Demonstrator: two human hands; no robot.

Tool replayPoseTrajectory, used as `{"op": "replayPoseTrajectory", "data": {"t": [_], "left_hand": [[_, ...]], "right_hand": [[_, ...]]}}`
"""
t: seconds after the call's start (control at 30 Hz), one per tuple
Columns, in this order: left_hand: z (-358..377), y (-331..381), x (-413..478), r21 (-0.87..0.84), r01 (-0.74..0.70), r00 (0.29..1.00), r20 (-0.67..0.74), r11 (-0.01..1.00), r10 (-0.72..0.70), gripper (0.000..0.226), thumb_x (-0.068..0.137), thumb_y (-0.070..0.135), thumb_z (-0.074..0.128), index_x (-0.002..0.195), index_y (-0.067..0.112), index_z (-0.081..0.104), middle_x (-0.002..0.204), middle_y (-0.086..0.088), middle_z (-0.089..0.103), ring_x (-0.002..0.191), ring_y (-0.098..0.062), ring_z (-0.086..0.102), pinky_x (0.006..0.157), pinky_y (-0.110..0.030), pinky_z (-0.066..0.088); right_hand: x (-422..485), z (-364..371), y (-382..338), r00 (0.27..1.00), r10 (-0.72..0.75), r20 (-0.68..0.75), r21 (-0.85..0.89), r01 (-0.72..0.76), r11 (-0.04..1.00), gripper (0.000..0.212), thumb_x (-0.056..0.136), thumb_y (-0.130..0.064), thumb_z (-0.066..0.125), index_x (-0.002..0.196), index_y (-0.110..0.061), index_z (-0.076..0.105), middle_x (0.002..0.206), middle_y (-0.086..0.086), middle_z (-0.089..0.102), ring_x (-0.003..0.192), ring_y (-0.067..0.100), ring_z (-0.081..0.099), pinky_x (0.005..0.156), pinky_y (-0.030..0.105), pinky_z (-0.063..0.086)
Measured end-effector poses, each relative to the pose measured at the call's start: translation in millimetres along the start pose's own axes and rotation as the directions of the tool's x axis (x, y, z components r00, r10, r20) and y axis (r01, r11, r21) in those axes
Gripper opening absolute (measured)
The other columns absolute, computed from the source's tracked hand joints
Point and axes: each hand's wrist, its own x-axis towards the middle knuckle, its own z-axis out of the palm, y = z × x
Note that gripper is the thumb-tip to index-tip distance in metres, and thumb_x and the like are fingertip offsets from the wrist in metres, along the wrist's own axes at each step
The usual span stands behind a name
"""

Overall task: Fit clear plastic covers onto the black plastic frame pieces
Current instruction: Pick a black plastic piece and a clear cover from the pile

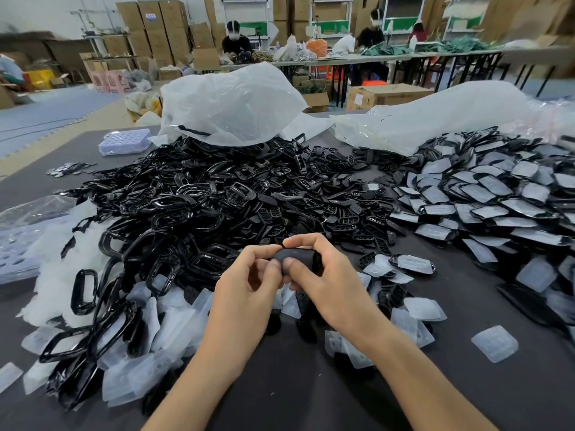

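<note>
Both my hands meet over the table's middle on one small black frame piece (297,256). My left hand (249,284) pinches its left end between thumb and fingers. My right hand (323,275) grips its right side, thumb pressing on top. Whether a clear cover sits on it is hidden by my fingers. Loose clear plastic covers (494,343) lie around and under my hands. A big heap of black frame pieces (199,206) spreads behind them.
A pile of frames with covers fitted (497,194) fills the right side. White plastic bags (230,104) rise at the back of the dark table (311,393). A clear tray (124,143) sits far left. Other people work at distant tables.
</note>
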Motion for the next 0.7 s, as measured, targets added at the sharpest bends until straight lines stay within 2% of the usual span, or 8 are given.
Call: {"op": "replayPoseTrajectory", "data": {"t": [0.1, 0.2, 0.37, 0.5, 0.57, 0.63, 0.7], "left_hand": [[-0.5, -2.2, 3.4, -0.051, -0.012, 0.998, -0.068, 0.999, 0.008, 0.021, 0.099, 0.019, 0.058, 0.096, 0.037, 0.066, 0.073, -0.001, 0.066, 0.071, -0.023, 0.064, 0.065, -0.032, 0.053], [-0.9, -2.8, 4.0, -0.065, -0.024, 0.995, -0.1, 0.998, 0.018, 0.02, 0.098, 0.018, 0.058, 0.097, 0.036, 0.067, 0.069, 0.004, 0.063, 0.073, -0.019, 0.066, 0.07, -0.032, 0.055], [-0.8, -2.4, 1.4, 0.005, -0.057, 0.995, -0.081, 0.998, 0.057, 0.023, 0.098, 0.02, 0.058, 0.097, 0.041, 0.067, 0.072, 0.003, 0.063, 0.066, -0.019, 0.061, 0.059, -0.023, 0.048], [0.2, -0.3, -2.6, 0.071, -0.106, 0.993, -0.053, 0.992, 0.11, 0.024, 0.096, 0.028, 0.056, 0.103, 0.049, 0.064, 0.074, 0.013, 0.064, 0.054, -0.009, 0.052, 0.048, -0.017, 0.041], [0.2, -1.5, -3.6, 0.074, -0.114, 0.992, -0.045, 0.991, 0.117, 0.023, 0.095, 0.029, 0.056, 0.103, 0.049, 0.065, 0.077, 0.014, 0.066, 0.058, -0.004, 0.056, 0.051, -0.015, 0.043], [1.6, -2.8, -4.1, 0.069, -0.124, 0.991, -0.029, 0.99, 0.127, 0.027, 0.097, 0.023, 0.059, 0.103, 0.048, 0.067, 0.085, 0.017, 0.07, 0.072, -0.003, 0.065, 0.059, -0.017, 0.05], [2.8, -2.4, -4.4, 0.085, -0.153, 0.988, -0.011, 0.985, 0.154, 0.033, 0.099, 0.017, 0.06, 0.106, 0.049, 0.066, 0.095, 0.022, 0.071, 0.086, -0.002, 0.069, 0.066, -0.014, 0.051]], "right_hand": [[1.6, 0.1, -1.0, 0.998, 0.033, -0.056, 0.105, -0.027, 0.994, 0.019, 0.103, -0.013, 0.059, 0.115, -0.026, 0.065, 0.094, -0.005, 0.077, 0.083, 0.015, 0.076, 0.078, 0.022, 0.058], [3.3, -0.7, -3.6, 0.993, 0.1, -0.06, 0.268, -0.08, 0.96, 0.019, 0.105, -0.011, 0.054, 0.113, -0.017, 0.07, 0.094, 0.004, 0.078, 0.082, 0.019, 0.076, 0.075, 0.022, 0.059], [4.1, 0.7, -2.6, 0.983, 0.18, -0.027, 0.356, -0.159, 0.921, 0.019, 0.103, -0.013, 0.057, 0.103, -0.017, 0.076, 0.092, 0.007, 0.077, 0.08, 0.018, 0.073, 0.074, 0.024, 0.058], [4.6, -0.3, -3.0, 0.98, 0.2, 0.014, 0.415, -0.188, 0.89, 0.019, 0.1, -0.011, 0.062, 0.097, -0.018, 0.079, 0.089, 0.006, 0.076, 0.075, 0.016, 0.072, 0.069, 0.021, 0.057], [4.7, -2.0, -3.0, 0.979, 0.203, 0.028, 0.406, -0.197, 0.892, 0.017, 0.099, -0.011, 0.064, 0.094, -0.018, 0.078, 0.087, 0.006, 0.076, 0.074, 0.016, 0.071, 0.068, 0.021, 0.057], [4.7, -4.4, -2.7, 0.979, 0.2, 0.031, 0.369, -0.197, 0.908, 0.015, 0.097, -0.012, 0.066, 0.09, -0.02, 0.076, 0.088, 0.007, 0.076, 0.075, 0.017, 0.072, 0.069, 0.022, 0.057], [4.9, -7.4, -2.8, 0.979, 0.2, 0.035, 0.331, -0.2, 0.922, 0.012, 0.096, -0.013, 0.067, 0.089, -0.019, 0.075, 0.088, 0.009, 0.075, 0.076, 0.018, 0.072, 0.069, 0.022, 0.056]]}}
